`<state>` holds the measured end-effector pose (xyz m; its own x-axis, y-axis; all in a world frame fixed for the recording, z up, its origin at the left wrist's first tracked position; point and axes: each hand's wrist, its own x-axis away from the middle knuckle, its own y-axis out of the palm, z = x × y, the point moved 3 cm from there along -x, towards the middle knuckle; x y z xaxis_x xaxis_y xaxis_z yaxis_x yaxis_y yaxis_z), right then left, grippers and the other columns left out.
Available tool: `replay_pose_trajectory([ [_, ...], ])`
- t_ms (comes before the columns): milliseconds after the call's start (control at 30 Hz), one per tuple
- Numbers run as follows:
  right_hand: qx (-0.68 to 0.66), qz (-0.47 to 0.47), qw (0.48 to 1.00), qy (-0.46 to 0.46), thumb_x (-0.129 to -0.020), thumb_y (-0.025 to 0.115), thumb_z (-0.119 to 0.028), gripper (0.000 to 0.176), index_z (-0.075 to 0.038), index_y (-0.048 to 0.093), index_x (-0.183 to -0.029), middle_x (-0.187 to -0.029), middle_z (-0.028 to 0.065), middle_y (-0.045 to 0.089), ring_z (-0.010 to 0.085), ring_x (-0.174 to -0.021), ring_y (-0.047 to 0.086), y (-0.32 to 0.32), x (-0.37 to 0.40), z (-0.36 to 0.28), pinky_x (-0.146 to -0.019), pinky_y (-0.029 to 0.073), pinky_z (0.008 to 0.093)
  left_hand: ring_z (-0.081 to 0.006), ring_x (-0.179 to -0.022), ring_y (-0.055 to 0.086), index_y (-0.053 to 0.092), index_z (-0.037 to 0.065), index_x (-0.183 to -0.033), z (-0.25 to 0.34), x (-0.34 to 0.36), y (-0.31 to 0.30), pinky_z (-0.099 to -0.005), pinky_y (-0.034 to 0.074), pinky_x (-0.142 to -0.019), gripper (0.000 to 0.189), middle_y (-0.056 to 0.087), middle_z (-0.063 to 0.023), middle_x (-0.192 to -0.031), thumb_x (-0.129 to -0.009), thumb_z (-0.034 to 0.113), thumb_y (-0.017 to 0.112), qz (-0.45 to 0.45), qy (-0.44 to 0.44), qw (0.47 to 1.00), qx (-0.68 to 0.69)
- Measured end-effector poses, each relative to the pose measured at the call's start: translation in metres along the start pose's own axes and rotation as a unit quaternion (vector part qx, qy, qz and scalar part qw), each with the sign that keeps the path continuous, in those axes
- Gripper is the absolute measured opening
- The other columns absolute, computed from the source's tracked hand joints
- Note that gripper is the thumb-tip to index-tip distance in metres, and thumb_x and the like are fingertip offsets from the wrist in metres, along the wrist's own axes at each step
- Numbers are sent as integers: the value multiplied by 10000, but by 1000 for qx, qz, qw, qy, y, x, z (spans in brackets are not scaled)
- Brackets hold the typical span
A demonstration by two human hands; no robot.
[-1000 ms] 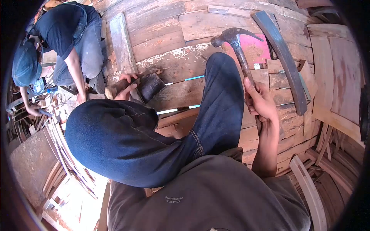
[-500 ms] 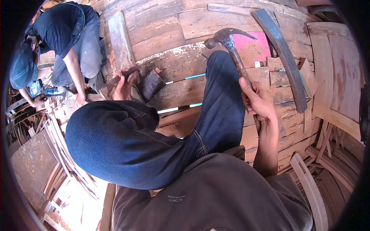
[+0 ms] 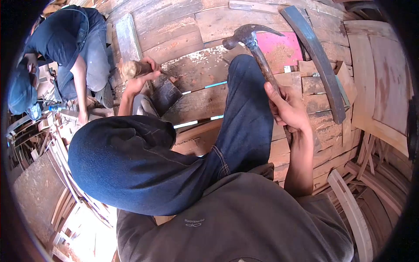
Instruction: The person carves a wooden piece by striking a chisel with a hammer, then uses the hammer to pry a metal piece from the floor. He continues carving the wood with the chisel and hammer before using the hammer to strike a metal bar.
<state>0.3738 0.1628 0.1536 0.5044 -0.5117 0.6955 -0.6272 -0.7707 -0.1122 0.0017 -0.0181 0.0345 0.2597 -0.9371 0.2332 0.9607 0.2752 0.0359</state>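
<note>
A claw hammer (image 3: 262, 61) stands head-up in my right hand (image 3: 288, 109), whose fingers wrap round its wooden handle beside my raised knee. Beyond my other knee, my left hand (image 3: 142, 78) grips a short wooden piece (image 3: 134, 69) with a pale, rough round end; a dark thin part shows at its far side. Just below that hand a dark block (image 3: 165, 95) rests on the plank floor (image 3: 196, 105), close to my foot.
A co-worker (image 3: 65, 48) bends over at the upper left. A curved dark board (image 3: 316, 61) lies at the right near a pink sheet (image 3: 281, 50). Wooden panels (image 3: 384, 78) stand at the far right, and stacked strips (image 3: 65, 161) fill the left.
My left hand has risen and turned, bringing the piece's pale round end into view. The hammer has shifted slightly left in my right hand. The co-worker's head and arm have moved.
</note>
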Motion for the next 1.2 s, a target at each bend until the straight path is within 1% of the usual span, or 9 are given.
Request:
replay_pose_trajectory([
  [133,0,7,1000,5,-922,563,-479,426,-106,463,-743,-506,-42,354,39,-369,303,-3,-1,4,-327,197,218,-128,-800,516,492,79,-848,5,-21,-3,-267,412,-728,249,513,-7,-778,-753,6,711,51,-13,995,83],
  [267,9,13,1000,13,-916,568,-488,435,-103,463,-743,-507,-42,353,38,-370,307,-3,-1,2,-325,208,213,-118,-751,501,494,71,-935,-11,-36,-21,-248,394,-675,268,519,-5,-795,-761,6,688,45,-23,998,-27],
  [433,1,-5,1000,8,-920,557,-494,445,-102,454,-734,-506,-41,352,36,-371,310,-3,-4,5,-324,213,212,-136,-696,477,477,56,-955,-18,-43,-17,-278,405,-687,235,489,-21,-772,-797,-13,637,89,39,981,165],
  [767,16,-2,1000,26,-922,551,-496,439,-111,451,-737,-526,-47,348,31,-391,290,3,-6,0,-334,187,211,-125,-634,429,445,47,-978,-24,-45,-22,-297,380,-651,223,449,-28,-712,-815,-35,574,37,41,971,231],
  [867,-9,-7,1000,16,-891,601,-503,474,-110,484,-655,-498,-59,377,36,-394,345,3,-7,-2,-342,252,222,-115,-588,409,441,57,-973,-24,-48,-20,-296,371,-620,220,435,-22,-693,-819,-37,566,54,32,974,218],
  [967,6,-1,1000,16,-890,602,-506,469,-105,497,-670,-502,-62,376,35,-399,353,6,-4,-4,-343,261,220,-103,-547,380,440,74,-955,-26,-55,-19,-293,356,-582,205,406,-4,-656,-836,-21,577,61,12,979,196],
  [1067,20,0,1000,16,-884,608,-510,464,-96,515,-696,-503,-66,378,35,-397,355,8,-4,-7,-346,257,218,-86,-518,351,439,90,-932,-29,-64,-13,-275,331,-539,202,374,20,-621,-851,12,606,85,-10,977,195],
  [1100,18,-2,1000,11,-886,607,-506,459,-90,527,-709,-503,-67,379,35,-395,354,10,-4,-8,-345,256,219,-75,-489,334,445,100,-910,-37,-69,-15,-255,312,-493,198,357,40,-587,-871,70,636,116,5,978,173],
  [1200,21,-5,1000,-6,-897,605,-480,436,-73,560,-748,-510,-71,384,28,-403,353,18,-6,-12,-354,253,217,-67,-462,317,455,103,-890,-37,-73,-10,-249,294,-452,193,352,48,-570,-883,118,647,197,7,969,152],
])
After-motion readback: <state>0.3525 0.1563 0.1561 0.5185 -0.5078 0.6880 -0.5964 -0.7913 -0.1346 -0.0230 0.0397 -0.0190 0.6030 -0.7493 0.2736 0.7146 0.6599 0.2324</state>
